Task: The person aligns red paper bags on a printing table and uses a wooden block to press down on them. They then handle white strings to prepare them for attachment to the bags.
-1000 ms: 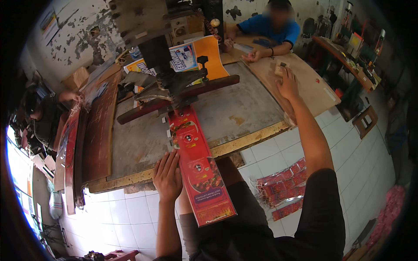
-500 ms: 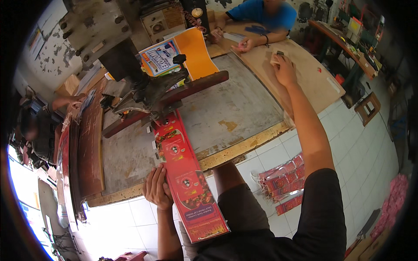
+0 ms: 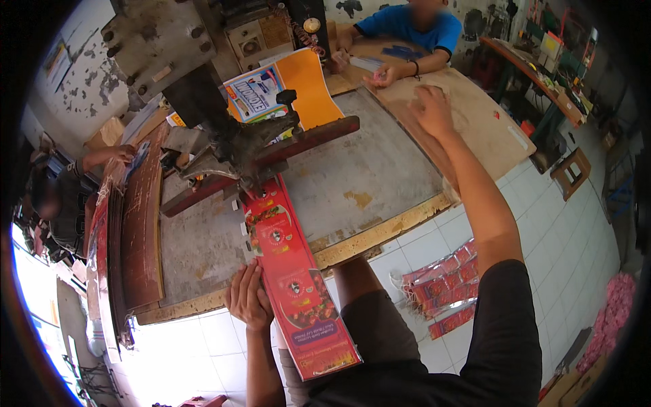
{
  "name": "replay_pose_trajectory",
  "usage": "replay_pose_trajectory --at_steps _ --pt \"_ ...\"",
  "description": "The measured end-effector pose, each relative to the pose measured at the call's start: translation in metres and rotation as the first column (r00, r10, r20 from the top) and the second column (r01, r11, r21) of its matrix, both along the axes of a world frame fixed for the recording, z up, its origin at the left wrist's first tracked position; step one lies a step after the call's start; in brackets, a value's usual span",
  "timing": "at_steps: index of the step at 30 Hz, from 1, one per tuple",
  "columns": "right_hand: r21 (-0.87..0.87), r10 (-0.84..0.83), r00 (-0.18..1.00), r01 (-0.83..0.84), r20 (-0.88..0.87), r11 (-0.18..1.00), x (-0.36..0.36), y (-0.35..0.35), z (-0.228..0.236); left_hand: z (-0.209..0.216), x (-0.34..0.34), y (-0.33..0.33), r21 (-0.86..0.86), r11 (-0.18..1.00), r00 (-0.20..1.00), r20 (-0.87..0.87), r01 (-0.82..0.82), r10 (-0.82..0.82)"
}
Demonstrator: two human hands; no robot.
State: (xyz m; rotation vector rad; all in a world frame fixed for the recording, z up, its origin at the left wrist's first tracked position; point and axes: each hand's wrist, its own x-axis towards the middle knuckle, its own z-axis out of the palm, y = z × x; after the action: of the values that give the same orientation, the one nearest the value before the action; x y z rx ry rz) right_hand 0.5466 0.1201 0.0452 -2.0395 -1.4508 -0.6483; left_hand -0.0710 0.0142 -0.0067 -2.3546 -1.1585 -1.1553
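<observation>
While the red strip (image 3: 293,278) reaches under the press (image 3: 196,102), apparently unfinished, left hand (image 3: 248,297) and right hand (image 3: 432,112) have bent fingers, grip indeterminable.

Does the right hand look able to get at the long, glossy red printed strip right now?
Probably yes: the right hand is over the brown wooden board, and nothing covers the near half of the glossy red strip; only its far end disappears behind the dark red bar.
</observation>
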Motion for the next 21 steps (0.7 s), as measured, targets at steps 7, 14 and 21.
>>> replay_pose_trajectory --at_steps 7,14,21 --pt "0.129 -0.002 0.967 0.036 -0.254 0.991 -0.042 0.085 0.033 -0.004 -0.001 0.0 0.009 1.0 1.0 -0.002 0.001 -0.001" --pt "0.253 -0.152 0.962 0.209 -0.225 0.945 -0.041 0.13 0.009 -0.005 -0.001 0.002 0.012 1.0 1.0 0.004 -0.02 0.02" --pt "0.304 -0.15 0.973 0.198 -0.175 0.932 -0.037 0.144 0.005 -0.003 -0.001 -0.001 -0.008 1.0 1.0 0.012 -0.016 0.017"
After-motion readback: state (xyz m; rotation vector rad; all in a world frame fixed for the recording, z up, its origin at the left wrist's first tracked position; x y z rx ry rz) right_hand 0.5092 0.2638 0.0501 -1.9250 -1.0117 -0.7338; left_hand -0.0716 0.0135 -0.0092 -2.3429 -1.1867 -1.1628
